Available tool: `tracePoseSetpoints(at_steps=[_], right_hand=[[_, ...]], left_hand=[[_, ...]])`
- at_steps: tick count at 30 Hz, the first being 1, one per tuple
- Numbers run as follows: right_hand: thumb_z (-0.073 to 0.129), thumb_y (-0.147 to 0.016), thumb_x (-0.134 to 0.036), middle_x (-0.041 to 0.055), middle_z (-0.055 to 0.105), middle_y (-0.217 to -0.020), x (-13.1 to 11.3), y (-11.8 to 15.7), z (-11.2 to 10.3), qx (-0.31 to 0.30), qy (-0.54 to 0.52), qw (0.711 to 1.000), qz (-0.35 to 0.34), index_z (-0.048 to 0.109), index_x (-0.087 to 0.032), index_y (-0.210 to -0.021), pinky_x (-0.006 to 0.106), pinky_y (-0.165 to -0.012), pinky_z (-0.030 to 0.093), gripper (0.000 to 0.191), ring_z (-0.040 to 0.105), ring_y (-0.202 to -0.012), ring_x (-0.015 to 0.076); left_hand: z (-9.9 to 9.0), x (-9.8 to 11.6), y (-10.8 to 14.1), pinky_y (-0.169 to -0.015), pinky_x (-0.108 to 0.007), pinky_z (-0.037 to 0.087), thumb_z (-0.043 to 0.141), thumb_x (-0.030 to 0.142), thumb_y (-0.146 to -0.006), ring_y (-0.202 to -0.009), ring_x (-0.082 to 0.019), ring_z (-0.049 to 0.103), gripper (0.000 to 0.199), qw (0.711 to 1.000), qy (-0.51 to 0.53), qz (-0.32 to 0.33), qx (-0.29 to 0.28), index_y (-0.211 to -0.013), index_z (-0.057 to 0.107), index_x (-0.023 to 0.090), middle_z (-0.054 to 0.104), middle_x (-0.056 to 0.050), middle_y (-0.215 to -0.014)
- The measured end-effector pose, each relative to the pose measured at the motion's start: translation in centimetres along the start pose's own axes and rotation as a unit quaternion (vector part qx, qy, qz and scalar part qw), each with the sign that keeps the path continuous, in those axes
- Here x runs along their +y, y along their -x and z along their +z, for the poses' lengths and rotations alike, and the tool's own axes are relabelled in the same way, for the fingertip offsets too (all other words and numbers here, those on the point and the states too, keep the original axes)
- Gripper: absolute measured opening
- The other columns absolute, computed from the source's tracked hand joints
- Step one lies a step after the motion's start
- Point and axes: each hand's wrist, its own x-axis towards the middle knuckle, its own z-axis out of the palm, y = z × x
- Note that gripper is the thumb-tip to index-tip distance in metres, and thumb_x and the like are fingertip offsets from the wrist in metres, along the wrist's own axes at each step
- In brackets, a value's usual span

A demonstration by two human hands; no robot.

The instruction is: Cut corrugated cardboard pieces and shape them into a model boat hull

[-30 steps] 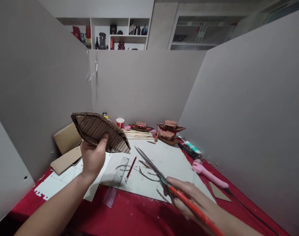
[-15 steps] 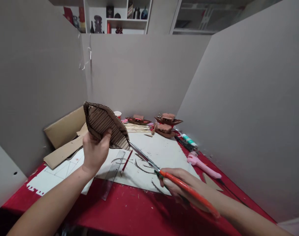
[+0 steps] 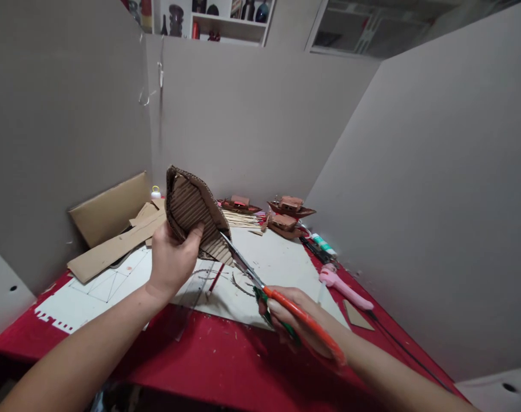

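Observation:
My left hand grips a brown cardboard boat hull by its lower side, the thumb pressed on its ridged inner face. The hull is held up in the air, tilted, its raised rim of corrugated strips showing. A pair of scissors with one orange and one green handle is in my right hand, fingers wrapped round the handles. The blade tips touch or nearly touch the hull's lower right end; whether cardboard lies between them I cannot tell. Dark thin cut strips lie on the white paper below.
White paper, a red pencil and a clear ruler lie on the red tabletop. Cardboard pieces are at left. Model boats and thin sticks stand behind. A pink glue gun with a cord lies at right, beside the grey partition.
The hull in my left hand has moved right in view and tipped more upright. The scissors have shifted left, their blades now further along the hull's edge. The camera view has tilted slightly down.

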Motion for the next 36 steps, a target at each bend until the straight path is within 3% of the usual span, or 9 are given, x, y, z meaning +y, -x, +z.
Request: tracePoseSetpoints(at_steps=[18, 28, 36], right_hand=[[0.044, -0.083, -0.075, -0.0075, 0.040, -0.043, -0.9, 0.3, 2.6, 0.029, -0.039, 0.999, 0.013, 0.038, -0.023, -0.066, 0.020, -0.036, 0.027, 0.055, 0.040, -0.034, 0.0085], [0.046, -0.084, -0.074, -0.0094, 0.032, -0.043, 0.7, 0.1, 3.3, 0.053, -0.038, 0.998, 0.005, 0.033, -0.023, -0.062, 0.019, -0.032, 0.024, 0.057, 0.030, -0.033, 0.0059], [0.039, -0.095, -0.062, -0.0069, 0.043, -0.052, 0.9, -0.2, 2.3, 0.026, 0.010, 0.999, -0.036, 0.039, -0.022, -0.075, 0.021, -0.039, 0.028, 0.045, 0.039, -0.040, 0.0075]], left_hand=[[-0.1, 0.5, 0.2, -0.070, -0.031, 0.053, 0.074, 0.019, -0.069, -0.078, -0.024, 0.067, 0.007, 1.000, 0.025, -0.011, 0.011, -0.075, 0.073, 0.016, 0.074, -0.005, -0.080], [-0.4, 0.1, 0.0, -0.065, -0.029, 0.050, 0.071, 0.021, -0.075, -0.072, -0.021, 0.065, 0.006, 0.998, -0.061, 0.017, 0.002, -0.077, 0.072, 0.015, 0.074, -0.005, -0.077], [0.0, -0.4, 0.5, -0.069, -0.029, 0.051, 0.072, 0.022, -0.073, -0.076, -0.022, 0.066, 0.012, 1.000, -0.028, -0.002, 0.000, -0.082, 0.072, 0.014, 0.074, -0.006, -0.081]])
